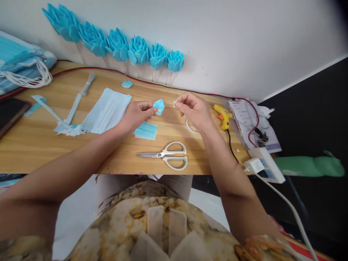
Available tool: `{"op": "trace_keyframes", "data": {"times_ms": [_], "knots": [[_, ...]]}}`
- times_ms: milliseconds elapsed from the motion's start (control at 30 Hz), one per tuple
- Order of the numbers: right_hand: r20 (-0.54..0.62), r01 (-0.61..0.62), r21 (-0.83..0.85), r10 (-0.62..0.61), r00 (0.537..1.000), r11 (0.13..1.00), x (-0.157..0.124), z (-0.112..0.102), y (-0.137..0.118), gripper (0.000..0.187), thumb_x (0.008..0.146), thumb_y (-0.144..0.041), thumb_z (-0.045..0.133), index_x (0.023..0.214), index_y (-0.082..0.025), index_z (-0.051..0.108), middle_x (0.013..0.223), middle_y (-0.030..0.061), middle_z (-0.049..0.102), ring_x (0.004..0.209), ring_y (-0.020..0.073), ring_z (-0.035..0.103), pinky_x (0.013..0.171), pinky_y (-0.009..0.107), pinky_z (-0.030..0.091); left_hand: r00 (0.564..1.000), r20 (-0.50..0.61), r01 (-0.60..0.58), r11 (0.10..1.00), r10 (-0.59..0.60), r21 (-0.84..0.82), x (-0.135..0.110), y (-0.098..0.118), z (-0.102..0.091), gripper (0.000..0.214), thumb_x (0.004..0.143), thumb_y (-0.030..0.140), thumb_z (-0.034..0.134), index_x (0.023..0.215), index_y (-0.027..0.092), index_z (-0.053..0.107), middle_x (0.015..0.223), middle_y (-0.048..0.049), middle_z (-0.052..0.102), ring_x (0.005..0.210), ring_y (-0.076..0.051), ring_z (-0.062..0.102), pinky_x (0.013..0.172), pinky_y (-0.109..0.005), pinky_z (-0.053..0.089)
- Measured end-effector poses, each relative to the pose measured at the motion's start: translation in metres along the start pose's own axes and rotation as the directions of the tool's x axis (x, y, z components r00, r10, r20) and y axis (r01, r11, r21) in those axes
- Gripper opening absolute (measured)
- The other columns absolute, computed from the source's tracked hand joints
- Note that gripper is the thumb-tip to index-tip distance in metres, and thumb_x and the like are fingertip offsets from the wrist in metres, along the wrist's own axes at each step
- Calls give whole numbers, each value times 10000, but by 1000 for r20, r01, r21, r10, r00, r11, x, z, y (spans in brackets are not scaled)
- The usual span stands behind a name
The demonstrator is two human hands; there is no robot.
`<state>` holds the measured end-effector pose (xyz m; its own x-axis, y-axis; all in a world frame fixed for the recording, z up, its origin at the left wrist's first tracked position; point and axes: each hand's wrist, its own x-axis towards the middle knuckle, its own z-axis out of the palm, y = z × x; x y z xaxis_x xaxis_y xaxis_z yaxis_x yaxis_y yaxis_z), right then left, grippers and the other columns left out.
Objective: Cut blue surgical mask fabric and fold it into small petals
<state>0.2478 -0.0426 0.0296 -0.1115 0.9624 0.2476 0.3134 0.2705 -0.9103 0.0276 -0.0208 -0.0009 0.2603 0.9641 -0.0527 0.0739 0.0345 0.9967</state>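
Note:
My left hand (137, 113) pinches a small folded piece of blue mask fabric (160, 104), pointed at the top, with a pale patch low on it. Across a short gap, my right hand (195, 110) has thumb and forefinger closed on a tiny white scrap (174, 104), perhaps tape backing. A white ring like a tape roll (188, 126) lies partly hidden behind that hand. Below my left hand is a cut blue piece (148, 131), beside a stack of flat blue masks (106, 110). White-handled scissors (161, 155) rest near the table's front edge.
Blue fabric flowers (116, 44) on sticks lean along the wall. A yellow glue gun (224, 116) and power strip (269, 166) occupy the right side. Bagged masks (21, 61), a dark phone (12, 114) and cut strips (72, 110) lie left. Another folded piece (127, 84) sits farther back.

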Motion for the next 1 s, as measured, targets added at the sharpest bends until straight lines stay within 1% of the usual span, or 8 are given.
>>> {"op": "trace_keyframes", "data": {"times_ms": [100, 167, 267, 333, 500, 667, 833, 1000], "knots": [[-48, 7, -40, -8, 999, 999, 2, 19, -1, 242, 842, -452, 728, 843, -219, 660, 855, 5, 676, 795, 143, 593, 653, 266, 474, 1000, -20, -3, 1000, 3, -11, 1, -2, 0, 173, 766, 336, 766, 778, 165, 747, 642, 9, 642, 551, -90, 483, 539, -214, 405], [-83, -5, -73, -1, 997, 997, -1, 27, 2, 196, 851, -416, 704, 839, -224, 665, 970, 31, 710, 948, 178, 640, 743, 293, 510, 1000, -24, -9, 1000, 9, -13, 1, -3, 0, 174, 774, 341, 769, 781, 168, 747, 638, 10, 638, 550, -94, 478, 545, -223, 402], [-82, -35, -81, 28, 996, 996, -7, 34, 7, 167, 855, -390, 687, 859, -225, 664, 1200, 63, 704, 1200, 227, 626, 862, 329, 529, 1000, -10, -23, 1000, 23, -4, 1, -2, 0, 190, 780, 358, 782, 771, 173, 739, 645, 14, 639, 555, -99, 480, 559, -236, 403], [-65, -46, -75, 41, 997, 996, -10, 35, 9, 163, 865, -387, 675, 878, -225, 660, 1268, 69, 687, 1252, 234, 613, 888, 336, 526, 1000, 4, -21, 1000, 21, 9, 1, -2, 0, 189, 782, 357, 781, 761, 175, 736, 640, 17, 633, 559, -102, 482, 561, -239, 400], [-33, -23, -83, 20, 999, 996, -12, 36, 11, 164, 896, -391, 649, 904, -227, 645, 1268, 70, 687, 1222, 220, 623, 862, 316, 519, 1000, 19, -18, 999, 18, 38, 0, -3, 0, 165, 785, 333, 754, 761, 170, 749, 631, 17, 622, 554, -100, 465, 539, -239, 356], [-24, 16, -59, -18, 1000, 998, -12, 36, 15, 174, 892, -399, 662, 901, -226, 646, 1211, 72, 699, 1156, 207, 645, 849, 312, 527, 997, 47, -59, 997, 57, 45, 0, -8, -1, 227, 780, 393, 746, 788, 166, 758, 634, 13, 604, 557, -98, 441, 523, -241, 315], [-2, -10, -21, 10, 1000, 1000, -12, 37, 18, 184, 890, -418, 661, 898, -235, 637, 1161, 54, 724, 1112, 201, 661, 896, 330, 536, 997, 46, -61, 997, 59, 56, -1, -7, -1, 240, 763, 412, 745, 774, 172, 746, 639, 7, 600, 570, -103, 447, 531, -244, 319], [-14, -6, -12, 6, 1000, 1000, -11, 38, 20, 192, 879, -426, 671, 879, -236, 641, 951, 19, 723, 917, 178, 657, 852, 330, 529, 997, 57, -59, 997, 56, 52, -2, -4, 0, 245, 760, 421, 744, 755, 177, 726, 642, 6, 600, 571, -106, 452, 540, -250, 332]]}}
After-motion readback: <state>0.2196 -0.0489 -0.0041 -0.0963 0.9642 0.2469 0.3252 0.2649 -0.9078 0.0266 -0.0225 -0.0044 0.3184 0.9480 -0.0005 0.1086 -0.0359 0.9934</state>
